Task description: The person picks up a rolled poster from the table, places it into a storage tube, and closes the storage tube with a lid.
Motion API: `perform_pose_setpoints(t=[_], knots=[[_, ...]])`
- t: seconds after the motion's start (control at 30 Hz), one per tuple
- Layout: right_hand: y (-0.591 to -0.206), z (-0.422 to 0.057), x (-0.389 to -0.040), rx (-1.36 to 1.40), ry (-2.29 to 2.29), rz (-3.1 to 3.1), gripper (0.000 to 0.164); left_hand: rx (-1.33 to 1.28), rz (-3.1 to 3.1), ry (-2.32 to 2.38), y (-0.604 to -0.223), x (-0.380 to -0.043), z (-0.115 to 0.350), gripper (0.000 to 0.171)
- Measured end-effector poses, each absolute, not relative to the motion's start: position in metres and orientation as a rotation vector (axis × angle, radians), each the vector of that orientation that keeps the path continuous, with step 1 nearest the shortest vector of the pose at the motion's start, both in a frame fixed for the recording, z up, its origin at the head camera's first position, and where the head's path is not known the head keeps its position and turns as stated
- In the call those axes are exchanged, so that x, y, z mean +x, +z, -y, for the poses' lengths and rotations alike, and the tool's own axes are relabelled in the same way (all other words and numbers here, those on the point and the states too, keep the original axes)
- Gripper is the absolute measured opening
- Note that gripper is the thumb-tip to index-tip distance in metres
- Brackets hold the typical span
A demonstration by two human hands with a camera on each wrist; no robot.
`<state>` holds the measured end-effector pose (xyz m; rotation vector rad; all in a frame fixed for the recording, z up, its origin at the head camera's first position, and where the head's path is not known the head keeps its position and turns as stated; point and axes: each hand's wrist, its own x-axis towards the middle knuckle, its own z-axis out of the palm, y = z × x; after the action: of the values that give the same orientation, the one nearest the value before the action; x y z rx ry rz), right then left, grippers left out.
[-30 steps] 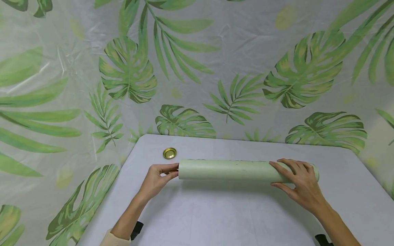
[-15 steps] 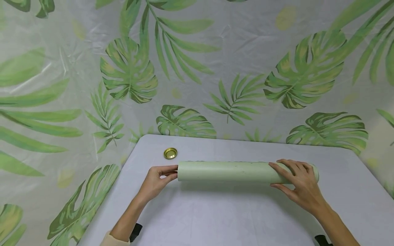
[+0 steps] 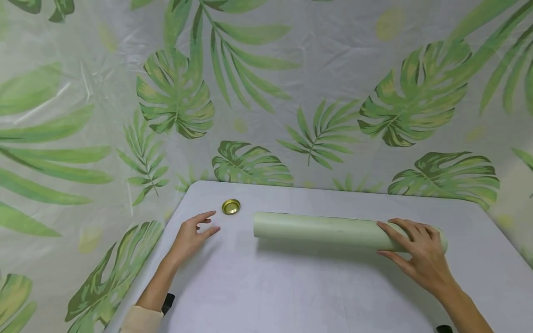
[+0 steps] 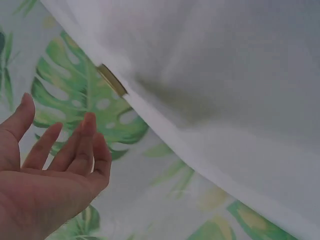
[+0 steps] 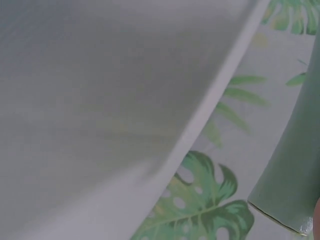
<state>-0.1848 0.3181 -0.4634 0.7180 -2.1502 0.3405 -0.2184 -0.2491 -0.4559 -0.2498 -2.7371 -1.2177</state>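
Observation:
A pale green tube (image 3: 316,227) is held nearly level above the table, its right end slightly lower in the head view. My right hand (image 3: 424,259) grips it near that right end, thumb below and fingers over the top. In the right wrist view the tube (image 5: 295,165) runs down the right side, with a thin rim around its lower end. My left hand (image 3: 189,238) is off the tube, thumb and fingers apart, with nothing between them. Just beyond its fingertips lies a round gold lid (image 3: 231,206); the left wrist view shows this lid (image 4: 113,80) edge-on.
A white-covered table (image 3: 300,296) with rounded far corners is under both hands. Behind it and to the left hangs a sheet (image 3: 325,60) printed with green leaves. Dark straps show at both wrists.
My left hand has let go of the tube's left end and moved left. The tube has shifted right in my right hand's grip, its left end rising slightly. The lid stays put.

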Motion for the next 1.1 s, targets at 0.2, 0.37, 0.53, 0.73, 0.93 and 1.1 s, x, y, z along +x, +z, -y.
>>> perform_pose_setpoints(t=[0.2,0.37,0.53,0.73,0.93,1.1], knots=[[-0.468,-0.329,-0.18,0.677,0.303,2.18,0.073,-0.265,2.831,-1.164,-0.464,-0.245,0.269,0.068],[-0.47,-0.336,-0.176,0.649,0.28,2.27,0.075,-0.282,2.912,-1.152,-0.472,-0.272,0.273,0.076],[-0.472,-0.339,-0.175,0.634,0.267,2.299,0.077,-0.316,3.023,-1.095,-0.472,-0.298,0.263,0.081],[-0.474,-0.339,-0.175,0.638,0.274,2.288,0.076,-0.302,3.133,-1.008,-0.477,-0.325,0.248,0.087],[-0.474,-0.338,-0.174,0.642,0.286,2.294,0.075,-0.333,3.158,-1.005,-0.48,-0.337,0.239,0.086],[-0.473,-0.338,-0.174,0.654,0.273,2.27,0.075,-0.372,3.147,-1.029,-0.478,-0.341,0.234,0.081]])
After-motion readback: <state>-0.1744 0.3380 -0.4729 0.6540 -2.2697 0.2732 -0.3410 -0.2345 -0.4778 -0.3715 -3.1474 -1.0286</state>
